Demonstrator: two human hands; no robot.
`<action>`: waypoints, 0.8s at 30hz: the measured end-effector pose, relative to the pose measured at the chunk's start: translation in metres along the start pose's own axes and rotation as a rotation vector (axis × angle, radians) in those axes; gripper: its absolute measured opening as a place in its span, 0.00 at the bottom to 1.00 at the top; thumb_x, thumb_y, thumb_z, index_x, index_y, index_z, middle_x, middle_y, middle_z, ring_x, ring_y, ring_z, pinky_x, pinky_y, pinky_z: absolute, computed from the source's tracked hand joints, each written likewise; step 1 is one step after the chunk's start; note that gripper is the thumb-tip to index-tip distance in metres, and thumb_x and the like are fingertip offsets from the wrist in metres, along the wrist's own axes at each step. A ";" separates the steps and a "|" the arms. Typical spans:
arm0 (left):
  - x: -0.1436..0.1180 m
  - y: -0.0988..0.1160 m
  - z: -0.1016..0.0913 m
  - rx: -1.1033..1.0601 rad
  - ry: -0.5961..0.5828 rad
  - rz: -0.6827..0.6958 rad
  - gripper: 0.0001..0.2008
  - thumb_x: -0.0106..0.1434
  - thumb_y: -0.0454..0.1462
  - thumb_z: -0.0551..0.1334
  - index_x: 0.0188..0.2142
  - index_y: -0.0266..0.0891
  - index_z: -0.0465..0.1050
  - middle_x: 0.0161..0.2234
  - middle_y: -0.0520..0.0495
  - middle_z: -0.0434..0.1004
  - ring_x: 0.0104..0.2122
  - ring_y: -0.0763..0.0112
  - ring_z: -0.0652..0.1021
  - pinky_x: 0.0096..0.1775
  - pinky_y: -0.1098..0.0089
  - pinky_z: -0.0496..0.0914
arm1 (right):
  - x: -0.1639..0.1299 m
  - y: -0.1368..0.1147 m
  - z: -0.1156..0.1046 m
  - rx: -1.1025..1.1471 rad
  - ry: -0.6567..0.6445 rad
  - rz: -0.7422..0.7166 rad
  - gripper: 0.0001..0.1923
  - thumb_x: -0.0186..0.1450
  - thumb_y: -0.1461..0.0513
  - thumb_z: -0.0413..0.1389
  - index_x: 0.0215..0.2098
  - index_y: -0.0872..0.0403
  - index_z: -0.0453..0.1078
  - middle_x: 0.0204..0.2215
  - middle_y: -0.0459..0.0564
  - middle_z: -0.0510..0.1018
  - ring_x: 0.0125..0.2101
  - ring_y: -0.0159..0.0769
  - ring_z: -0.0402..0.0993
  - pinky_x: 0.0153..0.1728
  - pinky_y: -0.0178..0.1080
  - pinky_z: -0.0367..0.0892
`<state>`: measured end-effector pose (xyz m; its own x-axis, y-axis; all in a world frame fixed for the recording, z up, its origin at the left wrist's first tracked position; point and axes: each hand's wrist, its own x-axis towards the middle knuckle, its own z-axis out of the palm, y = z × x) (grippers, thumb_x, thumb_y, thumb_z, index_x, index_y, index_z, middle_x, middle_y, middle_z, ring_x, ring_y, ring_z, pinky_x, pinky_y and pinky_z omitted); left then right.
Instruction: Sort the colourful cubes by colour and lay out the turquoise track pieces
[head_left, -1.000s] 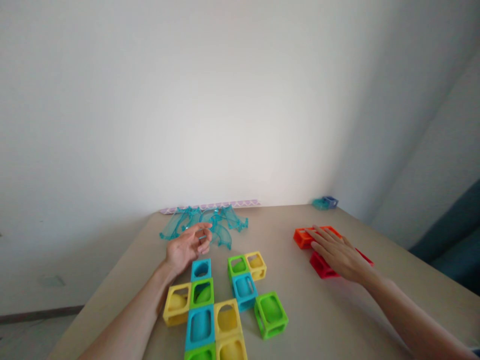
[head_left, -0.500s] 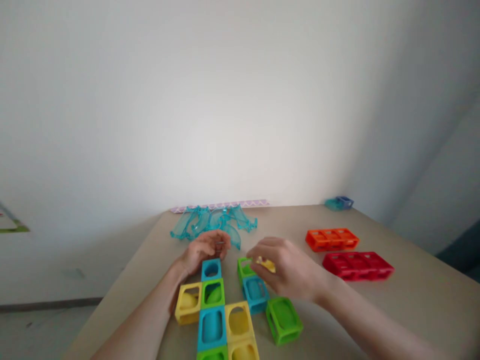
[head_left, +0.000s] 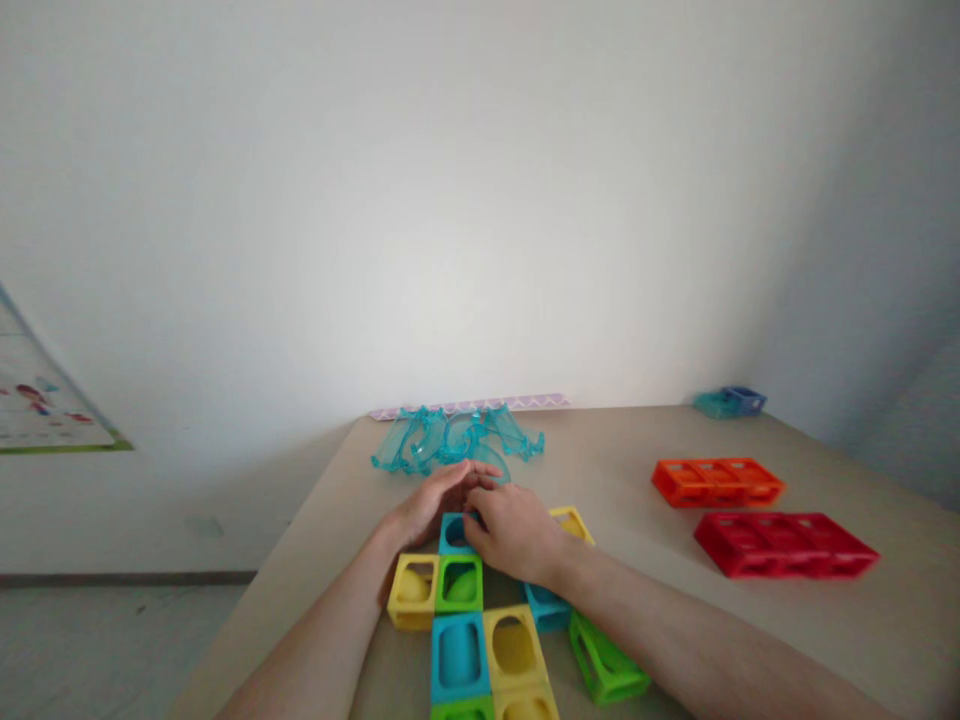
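Observation:
My left hand (head_left: 441,498) is cupped around the far left side of a blue cube block (head_left: 455,533), fingers curled behind it. Pressed close to that hand, my right hand (head_left: 516,528) has its fingers bent down at the cube's far right edge; whatever lies between its fingertips is hidden. Joined to the blue cube on the near side are a green block (head_left: 460,584), a yellow block (head_left: 414,592), a larger blue block (head_left: 459,655) and a yellow block pair (head_left: 516,650).
Under my right forearm sit a loose green block (head_left: 606,660), a blue block (head_left: 550,607) and a yellow block (head_left: 574,524). Clear teal track pieces (head_left: 457,435) lie behind my hands. An orange block row (head_left: 718,483) and a red block row (head_left: 784,545) are at the right.
My right hand has moved left from the loose blocks to meet my left hand at the blue cube. The view has turned slightly left.

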<state>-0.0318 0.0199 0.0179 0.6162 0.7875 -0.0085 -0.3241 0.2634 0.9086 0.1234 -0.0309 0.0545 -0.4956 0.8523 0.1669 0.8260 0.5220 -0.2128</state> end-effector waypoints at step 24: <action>-0.003 0.003 -0.002 0.639 0.100 0.254 0.36 0.52 0.67 0.51 0.23 0.36 0.73 0.25 0.46 0.73 0.30 0.64 0.71 0.37 0.64 0.66 | -0.007 -0.016 -0.026 -0.079 0.072 -0.014 0.13 0.67 0.61 0.52 0.47 0.59 0.67 0.39 0.58 0.79 0.39 0.46 0.77 0.38 0.41 0.66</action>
<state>-0.0358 0.0192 0.0197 0.4985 0.8367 0.2267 0.0550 -0.2915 0.9550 0.1207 -0.0461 0.0817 -0.4893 0.8387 0.2390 0.8388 0.5276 -0.1342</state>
